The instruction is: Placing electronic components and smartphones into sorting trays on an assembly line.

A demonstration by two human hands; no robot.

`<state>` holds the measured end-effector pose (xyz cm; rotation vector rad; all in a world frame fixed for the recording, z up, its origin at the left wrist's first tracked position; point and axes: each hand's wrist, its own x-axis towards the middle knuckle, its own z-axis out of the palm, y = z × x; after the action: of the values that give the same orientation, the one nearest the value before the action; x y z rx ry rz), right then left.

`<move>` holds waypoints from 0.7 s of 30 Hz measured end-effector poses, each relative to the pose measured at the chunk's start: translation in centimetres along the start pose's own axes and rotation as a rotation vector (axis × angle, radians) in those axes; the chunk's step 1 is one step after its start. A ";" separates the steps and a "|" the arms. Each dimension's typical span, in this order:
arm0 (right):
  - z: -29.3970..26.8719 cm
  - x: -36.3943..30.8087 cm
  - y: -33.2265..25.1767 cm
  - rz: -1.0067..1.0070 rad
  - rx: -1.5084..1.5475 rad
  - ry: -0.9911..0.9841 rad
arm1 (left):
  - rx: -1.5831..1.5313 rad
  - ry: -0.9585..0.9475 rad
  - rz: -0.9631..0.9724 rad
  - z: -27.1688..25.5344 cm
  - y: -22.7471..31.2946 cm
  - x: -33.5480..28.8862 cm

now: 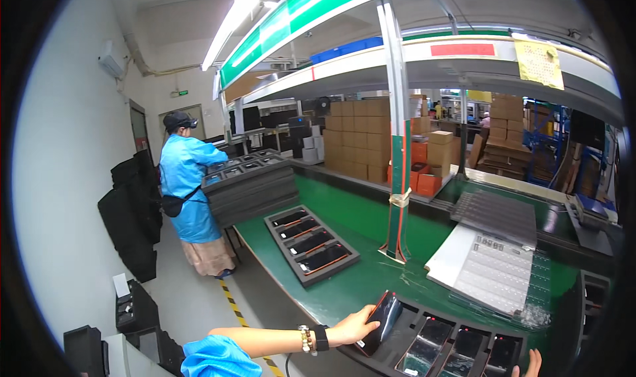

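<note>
My left hand (353, 328) is closed on the edge of a smartphone (388, 323) with a dark glossy screen and an orange-red rim. The phone is tilted over the left end of a dark foam tray (379, 363). Several similar phones lie in that tray's slots, one of them (426, 346) right beside the held phone. At the lower right edge of the picture, the fingers of my right hand (532, 363) show, stretched and apart by the tray's right end. The rest of that hand is cut off.
Another foam tray (339, 269) of phones lies farther along the green bench (278, 275). A post (397, 198) rises from the bench. Clear plastic sheets (503, 271) lie to the right. A co-worker in blue (189, 171) stands by stacked trays (255, 195) at far left.
</note>
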<state>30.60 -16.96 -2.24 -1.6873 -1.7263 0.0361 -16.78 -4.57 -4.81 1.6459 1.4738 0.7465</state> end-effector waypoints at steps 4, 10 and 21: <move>-0.2 0.2 0.3 0.312 0.212 -0.163 | 0.108 0.089 -0.003 1.0 -0.9 0.4; -0.2 -3.0 1.0 0.649 0.797 -0.107 | 0.788 0.182 0.316 2.8 -1.2 0.2; -0.5 -8.0 -3.9 0.926 1.233 -0.250 | -0.274 -0.115 -0.513 -7.5 -4.9 -1.3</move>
<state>26.58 -24.81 -3.67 -1.2953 -0.5586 1.4375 -25.81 -4.53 -5.03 1.0254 1.5426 0.5241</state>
